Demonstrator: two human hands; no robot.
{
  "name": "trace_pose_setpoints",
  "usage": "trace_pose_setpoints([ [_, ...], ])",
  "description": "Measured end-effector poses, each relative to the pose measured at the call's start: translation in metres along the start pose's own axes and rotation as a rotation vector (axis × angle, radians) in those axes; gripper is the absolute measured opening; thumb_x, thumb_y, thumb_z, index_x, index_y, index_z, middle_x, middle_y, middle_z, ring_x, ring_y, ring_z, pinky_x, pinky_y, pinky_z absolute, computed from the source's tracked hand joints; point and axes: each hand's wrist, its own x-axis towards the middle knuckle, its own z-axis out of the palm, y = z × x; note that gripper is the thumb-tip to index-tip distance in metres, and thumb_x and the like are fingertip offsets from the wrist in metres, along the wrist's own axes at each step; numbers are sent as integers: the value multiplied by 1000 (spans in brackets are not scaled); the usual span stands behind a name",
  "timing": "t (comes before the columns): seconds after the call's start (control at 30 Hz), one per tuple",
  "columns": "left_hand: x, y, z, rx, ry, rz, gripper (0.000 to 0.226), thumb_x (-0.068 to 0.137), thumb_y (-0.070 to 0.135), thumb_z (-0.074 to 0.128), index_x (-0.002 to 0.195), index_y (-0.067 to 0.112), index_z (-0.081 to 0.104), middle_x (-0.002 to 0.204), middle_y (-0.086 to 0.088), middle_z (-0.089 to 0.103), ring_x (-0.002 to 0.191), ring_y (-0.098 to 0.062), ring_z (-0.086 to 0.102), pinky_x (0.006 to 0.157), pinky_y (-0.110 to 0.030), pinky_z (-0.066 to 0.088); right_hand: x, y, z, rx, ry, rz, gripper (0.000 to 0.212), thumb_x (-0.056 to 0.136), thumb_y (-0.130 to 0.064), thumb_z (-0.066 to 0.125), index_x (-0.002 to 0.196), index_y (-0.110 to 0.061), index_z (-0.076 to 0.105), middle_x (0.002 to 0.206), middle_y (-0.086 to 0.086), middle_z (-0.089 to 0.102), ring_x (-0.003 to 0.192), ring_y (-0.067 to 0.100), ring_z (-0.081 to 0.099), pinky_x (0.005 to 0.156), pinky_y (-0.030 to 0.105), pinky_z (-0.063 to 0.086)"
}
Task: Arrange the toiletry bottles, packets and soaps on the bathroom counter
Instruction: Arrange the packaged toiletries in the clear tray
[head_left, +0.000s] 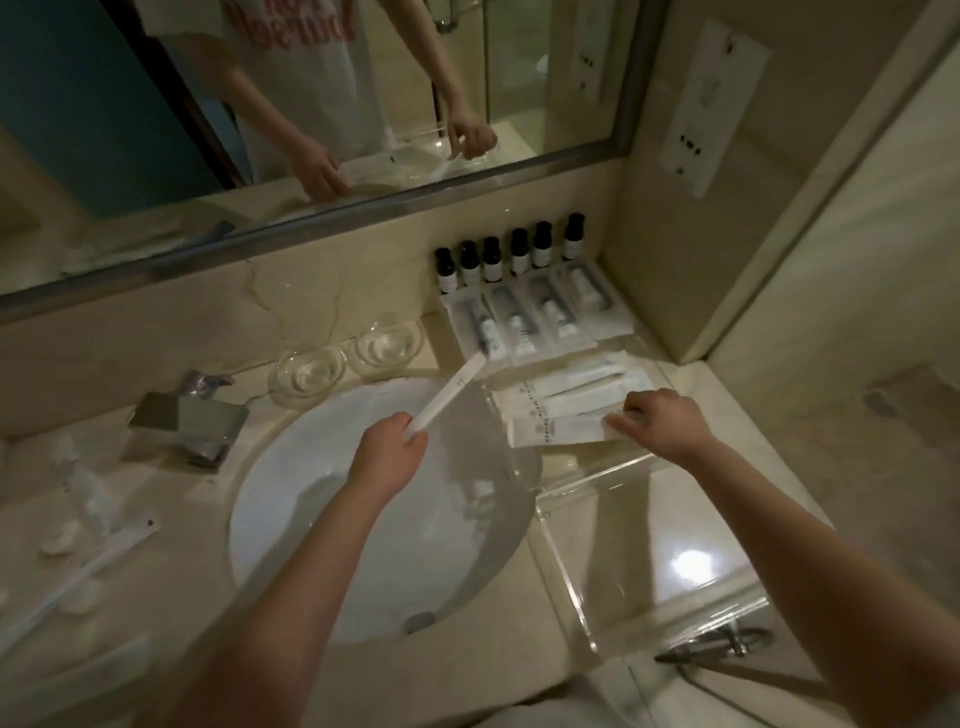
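Observation:
Several dark-capped toiletry bottles (519, 254) stand in a row against the back wall at the counter's right. In front of them lie several clear-windowed packets (535, 317) side by side. My left hand (387, 447) holds a long thin white packet (447, 397) over the sink, slanting up to the right. My right hand (662, 423) pinches the edge of a flat white packet (556, 428), one of a few stacked at the far end of a clear acrylic tray (649, 571).
The white sink basin (322, 519) fills the centre. Two glass dishes (348, 358) sit behind it, a chrome tap (192, 415) to its left. On the left counter lie a clear bottle (85, 488), round soaps (60, 538) and long packets (78, 577). A mirror (311, 104) spans the back.

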Motion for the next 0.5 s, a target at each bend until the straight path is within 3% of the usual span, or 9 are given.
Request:
trace_pose_setpoints([
  [0.13, 5, 9, 6, 31, 6, 16, 21, 93, 18, 50, 96, 0, 59, 87, -14, 58, 88, -34, 59, 70, -32, 42, 22, 9, -1, -145, -153, -93, 32, 90, -45, 52, 111, -23, 62, 113, 4, 62, 115, 25, 49, 91, 36, 40],
  [0.27, 7, 12, 9, 49, 3, 21, 21, 92, 16, 52, 96, -2, 60, 96, -21, 62, 91, -35, 60, 76, -37, 46, 29, 9, 8, -223, -111, -156, 34, 87, -37, 55, 119, -25, 60, 120, 3, 58, 119, 26, 46, 94, 37, 40],
  [0.37, 8, 15, 9, 54, 3, 19, 14, 92, 16, 52, 88, 3, 55, 86, -15, 57, 84, -31, 57, 70, -32, 40, 27, 3, 23, -115, 9, -210, 37, 78, -29, 67, 115, -25, 64, 113, 4, 61, 109, 29, 52, 86, 37, 42],
  [0.5, 9, 17, 8, 49, -2, 17, 13, 92, 16, 52, 89, 4, 56, 84, -10, 53, 79, -25, 51, 68, -30, 39, 25, -9, 42, 42, 96, -327, 20, 67, -14, 77, 85, -20, 75, 80, 8, 66, 76, 36, 59, 60, 36, 48],
])
